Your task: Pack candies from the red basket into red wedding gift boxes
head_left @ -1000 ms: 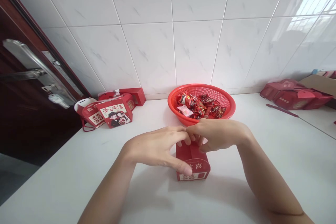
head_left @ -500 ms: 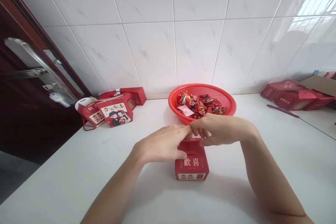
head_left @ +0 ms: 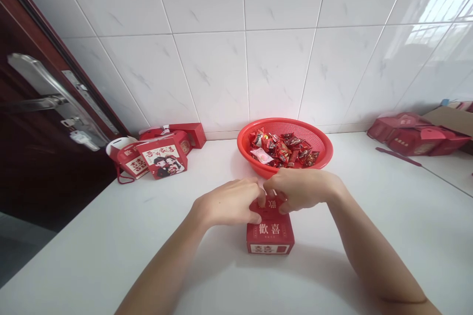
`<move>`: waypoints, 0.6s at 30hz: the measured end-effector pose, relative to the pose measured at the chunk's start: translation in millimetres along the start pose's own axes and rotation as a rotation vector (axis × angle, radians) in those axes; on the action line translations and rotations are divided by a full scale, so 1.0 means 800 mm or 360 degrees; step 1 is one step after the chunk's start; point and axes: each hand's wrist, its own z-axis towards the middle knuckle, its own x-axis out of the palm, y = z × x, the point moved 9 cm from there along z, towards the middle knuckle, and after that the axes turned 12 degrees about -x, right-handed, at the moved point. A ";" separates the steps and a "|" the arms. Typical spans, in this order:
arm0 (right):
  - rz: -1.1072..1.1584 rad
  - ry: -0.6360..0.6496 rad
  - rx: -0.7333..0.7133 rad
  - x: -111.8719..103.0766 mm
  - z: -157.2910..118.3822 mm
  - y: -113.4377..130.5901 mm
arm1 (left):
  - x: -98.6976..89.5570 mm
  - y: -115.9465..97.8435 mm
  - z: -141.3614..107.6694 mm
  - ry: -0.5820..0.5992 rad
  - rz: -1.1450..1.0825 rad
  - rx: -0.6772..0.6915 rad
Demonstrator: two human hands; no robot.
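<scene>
Red box [head_left: 271,236] sits under left hand [head_left: 227,204] and right hand [head_left: 306,188], both curled, seemingly steadying its flaps [head_left: 271,214]; pinch unconfirmed.

The red box [head_left: 271,234] is a small carton of card, printed with pale characters. It sits flat and upright on the bench [head_left: 92,241], well inside from the left edge and also apart from the far edge. Its narrow front side, with a cream panel [head_left: 263,249] and a red block at the right of it, faces the viewer. On top, the near part shows two big characters upright; beyond them, other characters stand upside down. The farthest part is hidden.
</scene>
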 end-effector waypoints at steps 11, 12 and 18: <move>-0.0034 -0.0033 0.0029 0.006 0.011 0.002 | 0.002 0.000 0.005 0.0015 -0.0014 0.0042; -0.0042 -0.0033 0.0025 0.007 0.011 0.003 | 0.002 0.000 0.006 0.0014 -0.0016 0.0044; -0.0069 -0.0029 0.0061 0.009 0.016 0.005 | 0.002 -0.002 0.007 0.0009 -0.0009 0.0056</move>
